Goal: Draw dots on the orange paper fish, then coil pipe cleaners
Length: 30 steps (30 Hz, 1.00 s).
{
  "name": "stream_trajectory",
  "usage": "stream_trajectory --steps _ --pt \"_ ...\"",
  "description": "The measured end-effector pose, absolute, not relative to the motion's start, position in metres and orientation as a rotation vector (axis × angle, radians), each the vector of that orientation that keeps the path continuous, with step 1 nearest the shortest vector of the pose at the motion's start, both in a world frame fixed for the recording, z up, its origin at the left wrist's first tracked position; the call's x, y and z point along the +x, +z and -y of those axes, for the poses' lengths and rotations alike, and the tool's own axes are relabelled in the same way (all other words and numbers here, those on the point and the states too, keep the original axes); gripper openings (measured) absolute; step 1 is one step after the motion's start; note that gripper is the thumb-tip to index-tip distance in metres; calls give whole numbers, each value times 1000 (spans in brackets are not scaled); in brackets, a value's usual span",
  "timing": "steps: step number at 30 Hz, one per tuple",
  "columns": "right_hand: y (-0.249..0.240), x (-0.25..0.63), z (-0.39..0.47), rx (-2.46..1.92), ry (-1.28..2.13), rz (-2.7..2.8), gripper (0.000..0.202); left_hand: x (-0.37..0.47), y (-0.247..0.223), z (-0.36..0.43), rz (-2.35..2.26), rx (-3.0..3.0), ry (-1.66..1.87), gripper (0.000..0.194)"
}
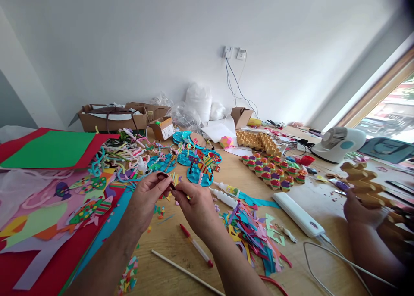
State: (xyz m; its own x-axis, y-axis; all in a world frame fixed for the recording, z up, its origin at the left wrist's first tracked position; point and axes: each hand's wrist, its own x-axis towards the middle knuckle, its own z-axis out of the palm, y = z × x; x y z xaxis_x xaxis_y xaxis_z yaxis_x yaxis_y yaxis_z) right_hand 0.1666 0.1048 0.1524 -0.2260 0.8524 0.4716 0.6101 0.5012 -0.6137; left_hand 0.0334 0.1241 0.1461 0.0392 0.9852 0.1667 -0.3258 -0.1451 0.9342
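Observation:
Between my two hands is a thin dark brown strip (162,175), curved into a loop at its left end; its material is hard to make out. My left hand (146,197) pinches the looped part between thumb and fingers. My right hand (198,206) grips the other end, close beside the left. Just beyond them lie blue painted discs (200,177) with patterned paper fish (207,162) on them. Below my hands, a red-capped pen (196,245) and a pale wooden stick (186,271) rest on the table.
Glue bottles (225,197), colourful paper strips (254,233) and a white power bank (299,214) lie to the right. Painted egg cartons (274,171) stand farther back. At far right another person's hand (364,212) holds a plain egg carton (362,179). Coloured sheets (51,148) cover the left.

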Motion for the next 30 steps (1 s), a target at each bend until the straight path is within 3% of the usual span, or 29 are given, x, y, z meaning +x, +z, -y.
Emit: stream_trajectory --steps 9,23,30 --pt "158 173 -104 -1117 835 1809 19 27 151 -125 -831 1167 1461 10" --pt "150 184 -116 -966 1275 1704 18 23 151 -126 -852 1076 1327 19" --pt "154 181 -112 -883 1470 1626 30 22 154 -126 -817 1193 1345 15"
